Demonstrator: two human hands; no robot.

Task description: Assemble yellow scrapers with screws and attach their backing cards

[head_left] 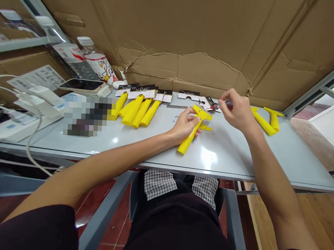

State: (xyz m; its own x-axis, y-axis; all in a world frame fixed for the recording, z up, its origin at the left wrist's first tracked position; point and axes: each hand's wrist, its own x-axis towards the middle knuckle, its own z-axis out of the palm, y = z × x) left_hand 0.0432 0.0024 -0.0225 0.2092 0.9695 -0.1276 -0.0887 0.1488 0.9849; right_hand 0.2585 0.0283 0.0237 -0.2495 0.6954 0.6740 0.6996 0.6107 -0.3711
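My left hand (184, 126) grips a yellow T-shaped scraper handle (187, 144) around its neck, its wide head pointing away from me. In my right hand (236, 110) is a small screwdriver (215, 106), pinched by its grip. The screwdriver's thin shaft slants left to the scraper head; whether the tip sits in a screw is too small to tell. Just beneath the head lies a flat yellow plate (206, 128), partly hidden by the hand and handle. Tiny metal bits, maybe screws, are scattered on the table near both sides of the handle.
Several carded yellow scrapers (134, 110) lie left of centre, and loose yellow scraper parts (264, 120) lie at right. A metal strip (177, 107) and black-and-white cards (188, 94) are behind. Bottles (99, 63), a phone (82, 85) and a cabled power strip (18, 121) crowd the left. Cardboard (194, 25) walls the back.
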